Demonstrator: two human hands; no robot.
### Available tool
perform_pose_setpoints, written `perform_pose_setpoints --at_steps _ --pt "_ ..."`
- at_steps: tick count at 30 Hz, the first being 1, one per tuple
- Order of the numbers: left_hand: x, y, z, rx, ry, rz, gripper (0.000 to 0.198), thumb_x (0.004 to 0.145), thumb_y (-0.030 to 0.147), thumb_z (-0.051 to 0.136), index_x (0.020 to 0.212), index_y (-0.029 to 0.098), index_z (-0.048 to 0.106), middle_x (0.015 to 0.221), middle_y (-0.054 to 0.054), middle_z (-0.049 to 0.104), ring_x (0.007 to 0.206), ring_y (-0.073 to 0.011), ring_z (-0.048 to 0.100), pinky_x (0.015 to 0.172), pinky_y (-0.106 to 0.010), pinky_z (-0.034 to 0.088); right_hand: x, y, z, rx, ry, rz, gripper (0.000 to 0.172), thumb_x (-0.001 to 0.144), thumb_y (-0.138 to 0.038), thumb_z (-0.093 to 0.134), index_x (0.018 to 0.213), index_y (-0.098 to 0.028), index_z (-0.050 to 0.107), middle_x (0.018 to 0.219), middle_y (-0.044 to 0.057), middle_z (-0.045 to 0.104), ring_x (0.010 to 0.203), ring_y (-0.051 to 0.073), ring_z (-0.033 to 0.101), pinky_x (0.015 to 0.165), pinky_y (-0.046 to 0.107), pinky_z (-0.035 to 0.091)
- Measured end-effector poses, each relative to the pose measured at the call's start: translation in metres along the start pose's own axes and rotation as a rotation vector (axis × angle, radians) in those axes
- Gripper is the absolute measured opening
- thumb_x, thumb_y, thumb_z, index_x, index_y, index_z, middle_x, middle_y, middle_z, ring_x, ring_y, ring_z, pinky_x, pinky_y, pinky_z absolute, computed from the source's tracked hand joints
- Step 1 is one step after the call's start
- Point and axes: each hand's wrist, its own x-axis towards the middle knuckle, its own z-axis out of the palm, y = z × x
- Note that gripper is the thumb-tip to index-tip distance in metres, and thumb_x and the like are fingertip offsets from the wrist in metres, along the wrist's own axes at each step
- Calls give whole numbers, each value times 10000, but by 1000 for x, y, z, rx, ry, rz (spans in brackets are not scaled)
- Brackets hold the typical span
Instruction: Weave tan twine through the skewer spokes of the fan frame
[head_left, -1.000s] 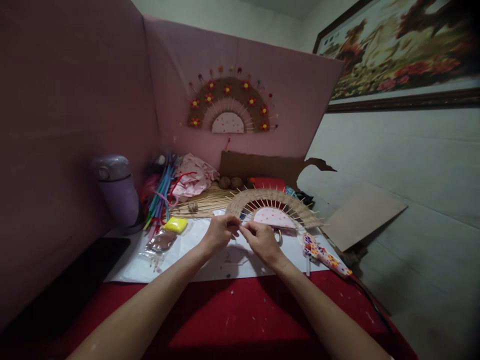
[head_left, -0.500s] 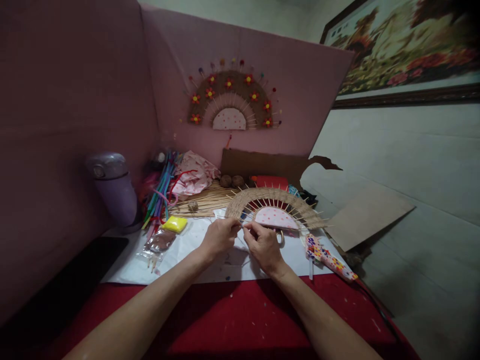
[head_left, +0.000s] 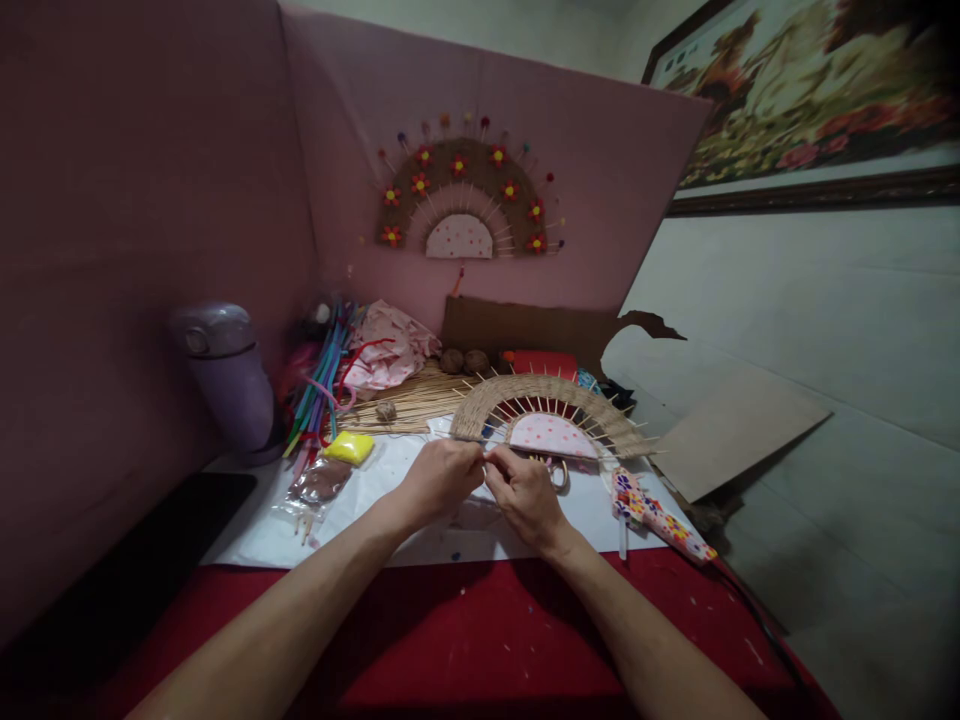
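Since the previous frame, the left hand (head_left: 444,475) and the right hand (head_left: 525,497) have drawn together, closing the small gap between their fingertips in front of the woven fan (head_left: 540,388). Both hands are narrow, fingers pinched; whether anything lies between them cannot be told. The fan lies just beyond the hands, a dotted half-disc (head_left: 553,435) within its arch. A floral glue gun (head_left: 660,520) lies to the fan's right; a yellow packet (head_left: 351,447) and a purple bottle (head_left: 236,385) are to its left. A flower-trimmed fan (head_left: 480,155) hangs above and behind it.
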Motion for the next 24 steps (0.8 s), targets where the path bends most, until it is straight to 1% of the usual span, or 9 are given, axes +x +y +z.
perform_pose_setpoints --at_steps 5,11,13,15,17,19,21,23,24 --pt "3 3 -4 -62 73 -19 187 748 187 468 614 166 597 570 -35 590 546 -129 520 540 -227 327 1 -1 0 187 37 17 196 798 -209 411 674 -181 562 564 -24 533 522 96 470 530 200 306" --pt "11 -32 -27 -29 276 -293 195 725 187 446 590 148 580 536 -33 539 517 -120 455 540 -242 308 -6 2 2 376 57 86 172 784 -251 447 695 -172 570 555 -34 470 511 90 401 507 202 304" --pt "12 -32 -35 -129 342 -290 193 740 191 428 624 145 576 536 -8 512 513 -104 430 543 -234 309 -5 4 4 458 53 158 177 779 -279 461 712 -164 578 547 -39 444 503 88 375 485 202 291" --pt "11 -20 -40 -279 270 -200 221 765 186 396 618 146 557 551 6 495 528 -93 415 534 -224 301 -1 5 6 529 40 204 196 783 -307 464 733 -158 580 533 -49 404 490 84 344 468 202 275" --pt "4 1 -44 -515 104 -47 271 787 184 369 560 144 512 523 23 449 504 -78 377 501 -210 290 2 6 8 580 31 201 199 786 -314 469 736 -155 576 553 -45 410 515 85 354 488 199 292" --pt "-7 23 -49 -815 -180 58 287 803 186 362 569 139 522 511 34 427 474 -66 361 459 -191 295 4 7 9 612 37 195 201 788 -317 474 738 -152 579 578 -36 430 544 88 373 510 199 308" --pt "-19 40 -55 -1005 -690 225 215 772 194 457 619 127 592 500 34 462 449 -65 405 430 -181 322 5 9 9 645 39 215 214 790 -329 478 746 -148 585 565 -38 417 532 85 361 494 198 295" --pt "-28 50 -59 -1078 -1197 330 238 727 177 544 943 151 640 682 8 592 534 -96 528 466 -195 410 4 11 8 680 28 237 221 789 -337 484 749 -145 586 542 -45 396 507 79 338 469 197 271" --pt "-29 51 -58 -1090 -1231 330 323 699 159 574 1018 171 627 737 6 608 523 -95 536 463 -200 426 4 12 7 692 22 237 214 785 -334 491 749 -145 583 545 -44 404 507 79 341 469 197 272"
